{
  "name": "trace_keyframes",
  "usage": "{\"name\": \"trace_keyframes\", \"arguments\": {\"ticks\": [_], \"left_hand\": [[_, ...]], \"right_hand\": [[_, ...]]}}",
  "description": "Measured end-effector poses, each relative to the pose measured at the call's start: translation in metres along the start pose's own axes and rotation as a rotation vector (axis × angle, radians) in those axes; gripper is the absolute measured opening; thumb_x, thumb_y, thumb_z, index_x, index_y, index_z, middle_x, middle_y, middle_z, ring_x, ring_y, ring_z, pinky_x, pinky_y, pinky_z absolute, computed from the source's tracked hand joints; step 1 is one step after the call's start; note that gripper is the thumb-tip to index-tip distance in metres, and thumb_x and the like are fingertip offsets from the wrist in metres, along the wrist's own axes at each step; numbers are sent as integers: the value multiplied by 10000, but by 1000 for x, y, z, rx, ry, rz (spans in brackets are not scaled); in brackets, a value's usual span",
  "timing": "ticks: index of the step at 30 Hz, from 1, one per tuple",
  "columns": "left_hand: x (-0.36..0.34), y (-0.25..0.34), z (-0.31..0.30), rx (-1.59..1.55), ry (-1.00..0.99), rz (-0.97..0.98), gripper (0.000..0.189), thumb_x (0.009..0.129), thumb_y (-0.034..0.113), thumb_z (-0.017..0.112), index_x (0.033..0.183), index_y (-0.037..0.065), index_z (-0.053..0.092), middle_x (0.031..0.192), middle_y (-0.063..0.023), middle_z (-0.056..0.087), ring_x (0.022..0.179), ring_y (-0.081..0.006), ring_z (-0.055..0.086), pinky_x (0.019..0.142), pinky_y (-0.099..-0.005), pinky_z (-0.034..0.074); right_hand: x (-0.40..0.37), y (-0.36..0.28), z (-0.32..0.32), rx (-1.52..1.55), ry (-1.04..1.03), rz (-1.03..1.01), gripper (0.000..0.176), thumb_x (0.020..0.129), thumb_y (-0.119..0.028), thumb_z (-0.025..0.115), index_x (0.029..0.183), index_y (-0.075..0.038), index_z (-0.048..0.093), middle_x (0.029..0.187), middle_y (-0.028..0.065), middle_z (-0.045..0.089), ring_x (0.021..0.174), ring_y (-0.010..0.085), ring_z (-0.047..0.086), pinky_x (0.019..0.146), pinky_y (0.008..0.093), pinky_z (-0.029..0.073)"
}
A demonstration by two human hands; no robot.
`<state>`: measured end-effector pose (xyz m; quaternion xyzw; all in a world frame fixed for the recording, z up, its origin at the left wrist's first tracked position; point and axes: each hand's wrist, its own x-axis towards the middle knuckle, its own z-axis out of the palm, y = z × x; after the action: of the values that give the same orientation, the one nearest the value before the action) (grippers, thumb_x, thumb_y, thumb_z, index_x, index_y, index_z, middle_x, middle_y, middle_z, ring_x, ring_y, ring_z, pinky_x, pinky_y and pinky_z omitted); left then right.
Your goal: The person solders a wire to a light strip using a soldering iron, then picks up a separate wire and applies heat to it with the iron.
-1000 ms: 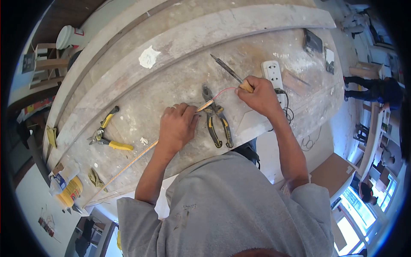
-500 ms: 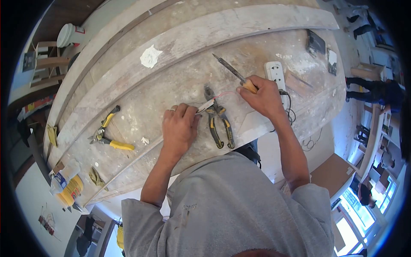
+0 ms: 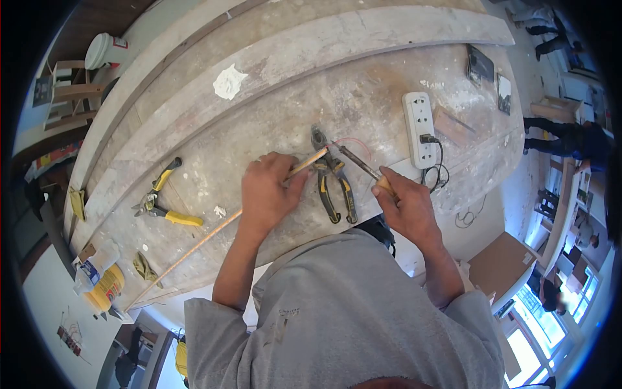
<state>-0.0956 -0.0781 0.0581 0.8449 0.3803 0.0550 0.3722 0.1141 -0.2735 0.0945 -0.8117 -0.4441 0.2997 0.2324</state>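
Observation:
My left hand (image 3: 264, 198) pinches a long, thin LED strip (image 3: 201, 244) near its end, with thumb and fingers closed on it. That end lies across the jaws of black-and-yellow pliers (image 3: 343, 188) on the table. A thin red wire (image 3: 358, 141) curves away from it. In my right hand (image 3: 412, 211) is a soldering iron (image 3: 357, 162), gripped by its wooden handle. Its tip points up and left, close to the strip's end. The strip shows orange-yellow along its length.
A white power strip (image 3: 419, 123) with a plugged-in cord lies to the right. Yellow-handled snips (image 3: 176, 218) rest at left, near a yellow bottle (image 3: 109, 289). Long curved boards (image 3: 311, 55) span the back of the table (image 3: 259, 126). A person (image 3: 567, 139) stands far right.
My right hand has come down, bringing the iron's tip from above to the strip's end. The strip has turned from whitish to orange-yellow. My left hand has tilted slightly.

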Motion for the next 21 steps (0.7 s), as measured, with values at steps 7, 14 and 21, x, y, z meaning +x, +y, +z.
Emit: {"name": "trace_keyframes", "arguments": {"ticks": [7,14,21], "left_hand": [[40,-20,-19,-15,-11,234,208,825,53,811,1023,54,751,1011,-94,723,1000,-337,690,868,-437,547],[58,-31,-22,10,-116,337,164,839,22,789,991,74,760,951,-84,705,935,-325,672,825,-440,528],[68,-29,-24,18,-109,428,143,843,6,779,958,87,755,906,-76,696,877,-317,653,809,-437,511]], "right_hand": [[-7,-1,3,99,5,139,439,988,-226,731,1311,69,690,981,273,764,803,398,761,761,445,601],[-12,0,1,84,-6,99,419,969,-172,716,1299,85,689,974,270,759,799,398,757,757,455,598],[-10,-4,-3,-10,-39,32,406,979,-170,697,1290,90,678,957,266,751,825,415,750,757,479,590]]}}
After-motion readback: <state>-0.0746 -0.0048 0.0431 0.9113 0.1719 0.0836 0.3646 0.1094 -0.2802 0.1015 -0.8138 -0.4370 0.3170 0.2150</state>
